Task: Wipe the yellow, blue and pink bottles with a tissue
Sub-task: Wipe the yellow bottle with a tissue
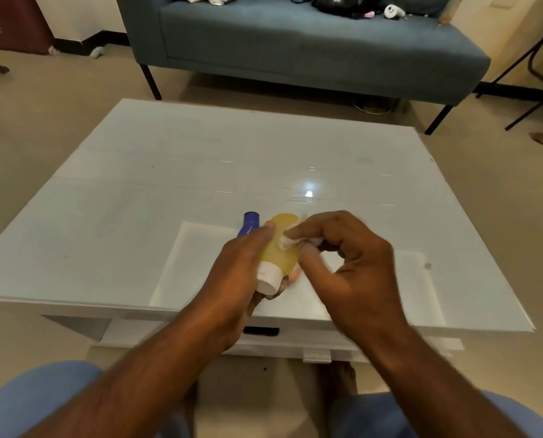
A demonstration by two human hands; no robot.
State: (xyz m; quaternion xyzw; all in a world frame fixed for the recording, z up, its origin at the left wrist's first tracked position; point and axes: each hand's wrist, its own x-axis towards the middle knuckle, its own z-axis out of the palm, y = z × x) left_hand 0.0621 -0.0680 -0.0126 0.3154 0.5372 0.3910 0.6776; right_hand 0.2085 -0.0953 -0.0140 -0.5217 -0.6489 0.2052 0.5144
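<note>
My left hand [235, 276] grips the yellow bottle [279, 248] above the near part of the white table, its white cap [268, 277] pointing toward me. My right hand [342, 257] pinches a small white tissue [285, 242] and presses it against the yellow bottle's side. The blue bottle [250, 223] lies on the table just behind my left hand, partly hidden by it. No pink bottle shows; something pinkish peeks under the yellow bottle [295, 273], too hidden to tell.
The white glossy table [200, 172] stretches ahead with a drawer handle at its front edge [261, 330]. A blue-grey sofa [295, 49] stands beyond it. A black chair frame [535, 67] stands at far right. My knees are below.
</note>
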